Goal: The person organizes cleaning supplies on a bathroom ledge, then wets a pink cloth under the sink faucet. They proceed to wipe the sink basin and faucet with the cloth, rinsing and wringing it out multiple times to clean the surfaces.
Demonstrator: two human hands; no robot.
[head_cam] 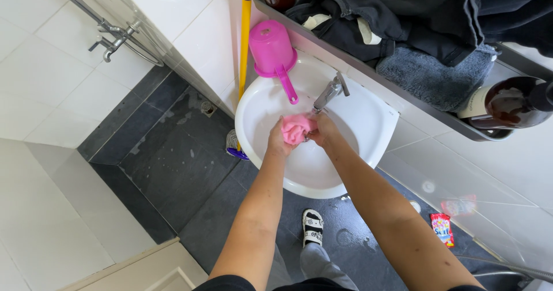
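Tiled bathroom, white basin (368, 124) — left hand (278, 143) and right hand (324, 131) both clamped on a pink cloth (295, 128) beneath the tap (329, 92); wringing stage, judged — next needs a firm twist.

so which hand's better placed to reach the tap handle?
Right, probably. The right hand sits just under the tap, while the left hand grips the pink cloth farther from it.

Bunched pink cloth (295, 128) over basin (368, 124)
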